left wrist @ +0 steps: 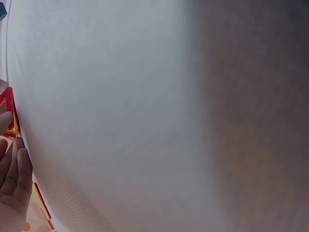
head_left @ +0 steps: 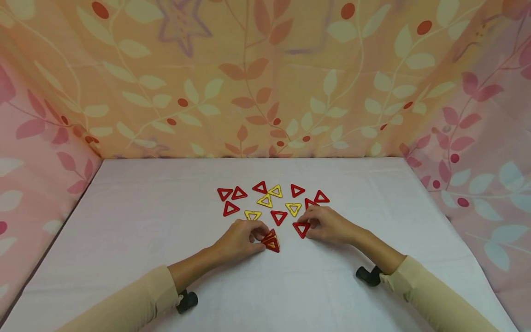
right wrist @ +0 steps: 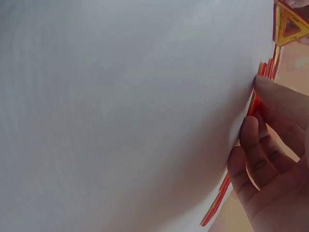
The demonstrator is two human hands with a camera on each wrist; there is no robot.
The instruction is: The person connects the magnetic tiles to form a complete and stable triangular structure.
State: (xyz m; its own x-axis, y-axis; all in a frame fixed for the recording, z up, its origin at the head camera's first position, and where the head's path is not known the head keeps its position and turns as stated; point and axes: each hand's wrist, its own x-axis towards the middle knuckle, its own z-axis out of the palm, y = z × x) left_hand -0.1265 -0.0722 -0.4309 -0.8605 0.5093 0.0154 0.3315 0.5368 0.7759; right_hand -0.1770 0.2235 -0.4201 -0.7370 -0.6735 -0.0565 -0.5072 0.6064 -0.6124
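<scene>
In the head view my left hand (head_left: pixel 240 237) holds a small pyramid-like piece (head_left: pixel 272 245) made of red and yellow triangular magnetic tiles, its thumb and fingertips at the left side. A yellow face (right wrist: pixel 282 37) of this piece shows at the top right of the right wrist view. To its right, my right hand (head_left: pixel 329 225) pinches a red triangular tile (head_left: pixel 301 224) by its right side. The tile is apart from the piece. Just behind the right hand lies another red tile (head_left: pixel 309 201), partly covered by it. A yellow tile (head_left: pixel 252 212) lies just beyond the left hand.
Several more triangular tiles lie scattered beyond the hands, among them a red tile (head_left: pixel 279 213) and a yellow tile (head_left: pixel 293 204). A white cloth (head_left: pixel 124 207) covers the table. Patterned curtains (head_left: pixel 265 74) stand along its back and sides.
</scene>
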